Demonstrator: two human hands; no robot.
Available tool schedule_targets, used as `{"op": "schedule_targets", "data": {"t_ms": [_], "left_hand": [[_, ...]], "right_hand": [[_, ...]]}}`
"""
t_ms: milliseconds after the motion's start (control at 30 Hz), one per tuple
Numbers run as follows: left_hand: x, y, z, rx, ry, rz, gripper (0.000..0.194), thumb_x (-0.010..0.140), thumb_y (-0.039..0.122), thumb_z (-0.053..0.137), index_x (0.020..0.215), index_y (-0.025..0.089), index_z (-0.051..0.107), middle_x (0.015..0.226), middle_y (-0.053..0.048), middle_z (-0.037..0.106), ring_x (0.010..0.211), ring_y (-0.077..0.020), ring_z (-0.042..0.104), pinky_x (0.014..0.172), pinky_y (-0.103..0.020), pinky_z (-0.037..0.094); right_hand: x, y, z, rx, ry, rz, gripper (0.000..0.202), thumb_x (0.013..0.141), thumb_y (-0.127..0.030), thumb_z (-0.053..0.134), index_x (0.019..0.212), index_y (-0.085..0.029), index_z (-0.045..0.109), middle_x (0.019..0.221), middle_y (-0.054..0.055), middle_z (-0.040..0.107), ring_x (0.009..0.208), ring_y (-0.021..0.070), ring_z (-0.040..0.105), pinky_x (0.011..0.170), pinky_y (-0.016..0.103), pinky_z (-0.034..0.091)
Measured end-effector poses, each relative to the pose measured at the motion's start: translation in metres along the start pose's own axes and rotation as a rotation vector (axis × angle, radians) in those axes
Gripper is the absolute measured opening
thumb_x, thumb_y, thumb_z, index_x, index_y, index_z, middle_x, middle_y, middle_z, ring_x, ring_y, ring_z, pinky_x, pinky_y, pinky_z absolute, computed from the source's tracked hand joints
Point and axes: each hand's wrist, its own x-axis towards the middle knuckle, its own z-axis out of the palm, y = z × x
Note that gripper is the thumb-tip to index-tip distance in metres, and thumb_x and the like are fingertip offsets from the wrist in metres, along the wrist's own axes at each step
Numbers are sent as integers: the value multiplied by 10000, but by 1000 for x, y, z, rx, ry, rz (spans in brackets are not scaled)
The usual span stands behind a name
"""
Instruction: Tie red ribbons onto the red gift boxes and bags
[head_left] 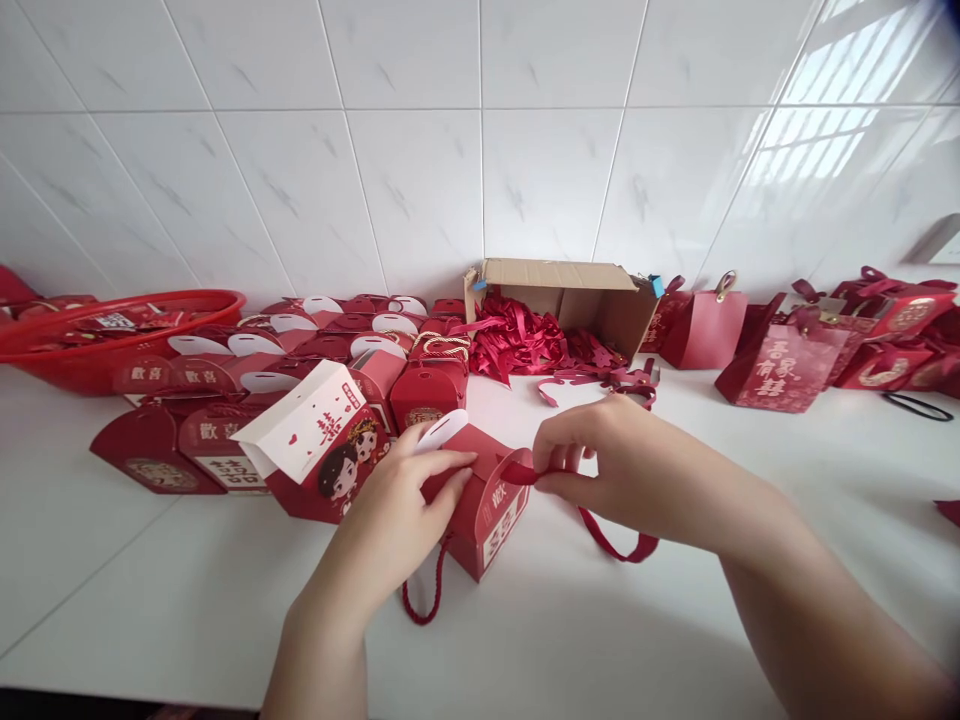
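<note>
A red gift box (466, 515) with pale characters on its end stands on the white counter in front of me. My left hand (409, 505) grips its top edge, thumb and fingers closed on the card beside a white flap (442, 430). With my right hand (592, 455) I pinch a dark red ribbon (637, 548) close to the box's top right end. The ribbon's loose length curls down onto the counter. A twisted red cord (424, 612) hangs from the box's near side and lies on the counter.
Rows of red gift boxes (161, 435) stand at left, one with a raised white lid (319, 420). Behind them sits a red basin (67, 365). A cardboard box (600, 300) spills red ribbons (517, 335) by the tiled wall. Finished-looking bags (787, 365) stand at right near a black loop (919, 406).
</note>
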Motion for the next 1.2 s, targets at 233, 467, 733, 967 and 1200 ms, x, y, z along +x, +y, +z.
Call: {"op": "schedule_targets", "data": {"t_ms": [233,467,733,967,1200], "left_hand": [[4,-2,-1,-34,-56,-14,292,877,366,499,1055,303,722,1309,-51,579,1261,-266,515,1064,-447,422],[10,-4,3,-59,-81,29,313,861,402,505,1042,301,739,1288,-61,606,1235,-287,538,1052,-468,433],[11,5,12,-142,-149,8,341,889,424,493,1099,289,725,1396,-51,529,1319,-249,471,1059,-354,443],[11,7,15,-175,-163,28,304,901,389,505,1101,315,721,1367,-22,564,1298,-257,488,1063,-373,438],[11,10,14,-225,-170,45,281,909,371,505,1088,334,719,1331,-10,580,1294,-236,494,1040,-347,461]], "right_hand": [[9,-7,4,31,17,45,47,761,-225,660,722,-241,681,717,-29,687,631,122,564,527,226,361],[19,-1,4,64,7,-44,56,747,-238,703,718,-207,668,812,-1,663,709,125,554,589,233,376],[22,9,-1,173,-155,-46,115,782,-286,661,735,-194,610,737,-17,629,644,111,524,551,227,364],[33,21,4,474,-289,-67,71,739,-204,689,739,-173,625,737,-14,654,661,103,590,589,210,449],[39,35,6,770,-347,-70,184,699,-226,758,858,-164,689,723,-6,688,689,114,650,630,215,498]]}}
